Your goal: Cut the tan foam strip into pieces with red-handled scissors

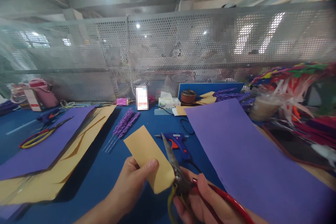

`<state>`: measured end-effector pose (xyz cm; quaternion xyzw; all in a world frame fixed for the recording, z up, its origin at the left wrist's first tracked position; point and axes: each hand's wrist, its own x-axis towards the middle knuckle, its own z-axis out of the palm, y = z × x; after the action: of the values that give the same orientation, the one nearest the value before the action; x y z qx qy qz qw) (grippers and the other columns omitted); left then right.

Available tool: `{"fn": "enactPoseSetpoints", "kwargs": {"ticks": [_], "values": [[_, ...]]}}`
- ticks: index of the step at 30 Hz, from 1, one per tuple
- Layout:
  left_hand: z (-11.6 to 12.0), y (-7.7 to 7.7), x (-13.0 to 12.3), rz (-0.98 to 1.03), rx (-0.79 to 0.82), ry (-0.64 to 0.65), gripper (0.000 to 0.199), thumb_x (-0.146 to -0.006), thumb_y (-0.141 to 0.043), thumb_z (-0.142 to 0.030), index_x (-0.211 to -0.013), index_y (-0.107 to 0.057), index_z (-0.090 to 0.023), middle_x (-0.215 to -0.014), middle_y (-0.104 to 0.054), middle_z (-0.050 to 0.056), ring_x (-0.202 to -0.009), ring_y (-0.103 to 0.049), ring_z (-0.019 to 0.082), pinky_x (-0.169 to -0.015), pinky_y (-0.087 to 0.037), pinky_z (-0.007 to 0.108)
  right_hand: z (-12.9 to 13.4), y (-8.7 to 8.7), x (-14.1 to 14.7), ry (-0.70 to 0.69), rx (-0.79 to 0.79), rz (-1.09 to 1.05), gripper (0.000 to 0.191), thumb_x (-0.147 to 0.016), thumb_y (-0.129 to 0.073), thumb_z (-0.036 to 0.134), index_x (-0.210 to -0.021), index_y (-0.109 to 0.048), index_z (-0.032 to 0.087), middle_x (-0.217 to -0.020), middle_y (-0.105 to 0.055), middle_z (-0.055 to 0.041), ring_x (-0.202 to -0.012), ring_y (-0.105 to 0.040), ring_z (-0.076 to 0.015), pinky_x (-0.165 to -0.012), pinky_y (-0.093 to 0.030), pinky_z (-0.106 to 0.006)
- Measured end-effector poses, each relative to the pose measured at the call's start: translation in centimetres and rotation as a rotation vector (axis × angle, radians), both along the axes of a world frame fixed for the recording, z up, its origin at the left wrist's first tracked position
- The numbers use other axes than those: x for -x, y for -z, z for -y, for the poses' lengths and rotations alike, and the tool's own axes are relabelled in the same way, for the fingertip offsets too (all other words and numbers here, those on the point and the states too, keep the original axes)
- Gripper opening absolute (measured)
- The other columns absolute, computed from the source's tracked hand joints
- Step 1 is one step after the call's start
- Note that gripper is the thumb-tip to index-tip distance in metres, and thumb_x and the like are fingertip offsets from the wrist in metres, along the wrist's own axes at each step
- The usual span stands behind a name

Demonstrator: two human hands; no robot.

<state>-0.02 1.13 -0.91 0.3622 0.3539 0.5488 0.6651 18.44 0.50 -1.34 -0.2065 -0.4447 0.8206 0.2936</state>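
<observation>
Near the bottom middle, my left hand (133, 178) pinches a tan paper rectangle (147, 154), thumb on top and fingers behind. The paper's lower right corner looks rounded. My right hand (207, 199) is wrapped round the handles, one red and one yellow, of a pair of scissors (172, 157). The blades point up and away, along the right edge of the paper, and the pivot is close to its rounded corner. Just beyond the scissors lies a blue glue gun (180, 143) with an orange trigger.
Purple sheets lie left (60, 140) and right (231, 140), with tan paper (89, 140) under the left one. Other scissors (39, 138), purple flower stems (126, 122), a lit phone (142, 98), tissues (168, 102) and a drink cup (265, 105) sit farther out.
</observation>
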Motion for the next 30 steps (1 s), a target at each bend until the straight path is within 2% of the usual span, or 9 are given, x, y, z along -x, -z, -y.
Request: {"fn": "enactPoseSetpoints", "kwargs": {"ticks": [6,10,16,22,30], "values": [[0.2,-0.1,-0.2,-0.027,-0.024,0.029,0.018,-0.074,-0.057,-0.017,-0.089,-0.068,-0.016,-0.078,-0.071,0.007,-0.069,-0.064,0.018,-0.063,-0.049,0.027,0.1,0.8,0.1,0.024,0.022,-0.025,0.06,-0.074,-0.034,0.063,-0.11,-0.043,0.017,-0.072,-0.051,-0.0038,-0.06,-0.047,-0.0132,-0.052,-0.032,-0.025],[0.1,0.0,-0.2,-0.025,-0.015,0.012,0.018,-0.073,-0.058,-0.018,-0.088,-0.068,-0.015,-0.078,-0.071,0.007,-0.068,-0.064,0.02,-0.063,-0.048,0.028,0.1,0.6,-0.1,0.044,0.0,-0.026,0.055,-0.076,-0.032,0.062,-0.109,-0.045,0.02,-0.074,-0.052,-0.004,-0.061,-0.048,-0.014,-0.053,-0.034,-0.026],[0.2,0.2,-0.1,-0.006,-0.023,0.021,0.019,-0.074,-0.057,-0.017,-0.09,-0.067,-0.016,-0.079,-0.071,0.008,-0.069,-0.063,0.02,-0.064,-0.048,0.029,0.1,0.2,-0.2,0.046,-0.003,-0.02,0.059,-0.074,-0.034,0.063,-0.109,-0.046,0.018,-0.071,-0.053,-0.0035,-0.058,-0.046,-0.0123,-0.052,-0.034,-0.025],[0.3,0.5,-0.6,-0.038,-0.046,0.13,0.022,-0.076,-0.054,-0.018,-0.093,-0.066,-0.01,-0.078,-0.07,0.013,-0.064,-0.063,0.021,-0.061,-0.047,0.033,-0.3,0.3,-0.1,0.044,-0.026,-0.036,0.057,-0.076,-0.033,0.061,-0.111,-0.044,0.018,-0.074,-0.052,-0.0037,-0.061,-0.047,-0.0129,-0.052,-0.035,-0.025],[0.9,0.2,-1.1,0.004,-0.054,0.214,0.023,-0.079,-0.048,-0.015,-0.093,-0.065,-0.008,-0.077,-0.069,0.014,-0.065,-0.063,0.023,-0.06,-0.047,0.034,-0.2,0.0,-0.2,0.062,-0.038,-0.03,0.049,-0.081,-0.034,0.053,-0.108,-0.048,0.014,-0.073,-0.052,-0.0046,-0.063,-0.047,-0.0125,-0.053,-0.037,-0.024]]}}
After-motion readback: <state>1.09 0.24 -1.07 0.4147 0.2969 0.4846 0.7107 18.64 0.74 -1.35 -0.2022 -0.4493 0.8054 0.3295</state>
